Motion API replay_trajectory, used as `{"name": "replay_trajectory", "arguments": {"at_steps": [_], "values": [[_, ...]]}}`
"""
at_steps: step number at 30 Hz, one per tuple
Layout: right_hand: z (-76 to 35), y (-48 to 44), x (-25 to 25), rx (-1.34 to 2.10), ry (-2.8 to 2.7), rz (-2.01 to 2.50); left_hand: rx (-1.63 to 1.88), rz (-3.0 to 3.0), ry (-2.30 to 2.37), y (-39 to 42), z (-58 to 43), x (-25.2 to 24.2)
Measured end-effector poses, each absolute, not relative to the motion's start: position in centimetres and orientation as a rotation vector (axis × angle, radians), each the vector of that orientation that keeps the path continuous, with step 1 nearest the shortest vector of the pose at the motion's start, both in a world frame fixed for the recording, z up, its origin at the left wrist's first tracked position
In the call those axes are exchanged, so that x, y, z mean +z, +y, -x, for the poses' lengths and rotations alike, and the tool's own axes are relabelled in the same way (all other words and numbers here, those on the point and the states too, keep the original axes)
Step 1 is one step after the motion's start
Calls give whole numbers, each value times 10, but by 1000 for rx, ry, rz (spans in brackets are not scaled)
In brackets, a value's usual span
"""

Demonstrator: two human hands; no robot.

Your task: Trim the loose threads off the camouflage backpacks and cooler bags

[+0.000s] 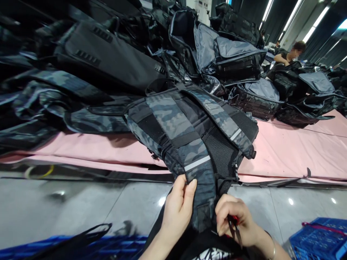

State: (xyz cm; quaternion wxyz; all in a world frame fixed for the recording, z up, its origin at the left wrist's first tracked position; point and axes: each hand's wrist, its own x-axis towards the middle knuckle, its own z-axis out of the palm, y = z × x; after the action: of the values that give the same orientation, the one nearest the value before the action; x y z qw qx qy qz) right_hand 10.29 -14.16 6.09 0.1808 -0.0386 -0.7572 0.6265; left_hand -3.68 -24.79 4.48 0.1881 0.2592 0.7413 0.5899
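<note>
A camouflage backpack (187, 126) lies back side up, its upper part on the pink-covered table and its lower end hanging over the edge toward me. My left hand (180, 206) pinches one camouflage shoulder strap (203, 180) just below its pale reflective band. In my right hand (235, 220) is a pair of small scissors (235, 229) with red on the handle and dark blades pointing down. The fingers of this hand are curled close beside the strap's lower end. Whether they also touch the strap, I cannot tell. The other strap (225, 122) lies loose across the mesh back panel.
Black and camouflage bags (105, 54) are heaped behind and to the left. Unzipped bags with grey linings (208, 47) stand farther back. The pink table cover (292, 151) runs to the right. Blue crates (320, 238) sit on the floor. Another person (291, 54) works far right.
</note>
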Motion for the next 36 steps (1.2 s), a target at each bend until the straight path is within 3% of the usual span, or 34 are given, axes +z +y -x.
{"name": "replay_trajectory", "arguments": {"at_steps": [7,11,17,22,26,36], "values": [[-92,-149,40,1981,-1837,442,1687,-620,1848,-268,27,38],[-90,-150,42,1929,-1872,523,1692,-414,1698,-283,10,42],[-109,-141,73,1849,-2421,-151,1697,-328,1783,-285,9,51],[-124,-133,55,1264,-2420,352,1704,-319,1776,-282,11,56],[-121,-132,33,887,-2401,237,1693,-321,1765,-283,10,56],[-116,-131,43,617,-2539,43,1712,-311,1784,-281,8,58]]}}
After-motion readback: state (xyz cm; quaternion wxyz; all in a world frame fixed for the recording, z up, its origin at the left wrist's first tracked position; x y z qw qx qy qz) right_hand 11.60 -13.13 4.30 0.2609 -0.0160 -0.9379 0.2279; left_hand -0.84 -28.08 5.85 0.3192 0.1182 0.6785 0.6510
